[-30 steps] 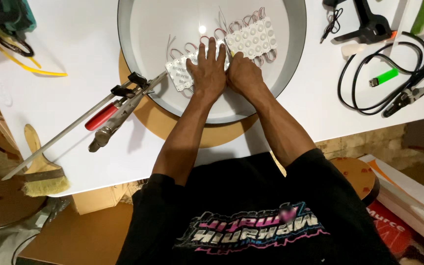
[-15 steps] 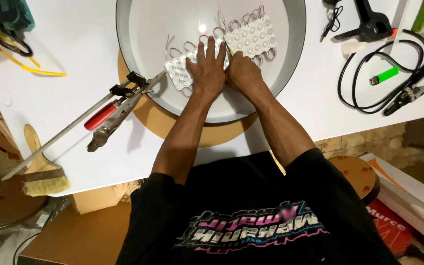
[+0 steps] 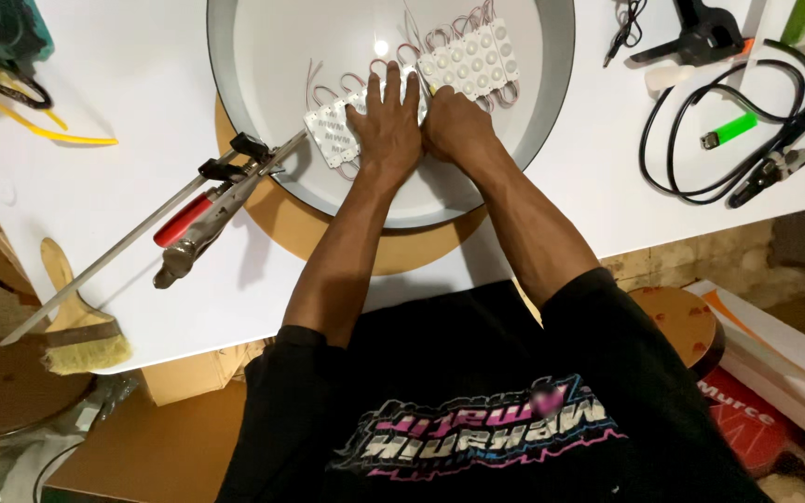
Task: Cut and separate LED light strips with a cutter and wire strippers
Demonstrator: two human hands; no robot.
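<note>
A round shallow white pan with a grey rim point(image 3: 235, 140) lies on the white table. Inside it lie strips of small white light modules joined by thin wires point(image 3: 477, 61). My left hand point(image 3: 386, 126) lies flat, fingers spread, pressing on a row of these modules point(image 3: 330, 138). Beside it, touching it, my right hand point(image 3: 457, 129) rests curled on the modules, its fingertips hidden.
A red-handled clamp tool point(image 3: 202, 212) and a long metal rod point(image 3: 95, 270) lie left of the pan. A paint brush point(image 3: 76, 331) hangs over the table's front edge. At the right lie a black cable point(image 3: 673, 158), a green lighter point(image 3: 729, 130) and a black clamp point(image 3: 701, 37).
Both hands have stayed pressed on the modules, shifting only slightly. The view has moved a little.
</note>
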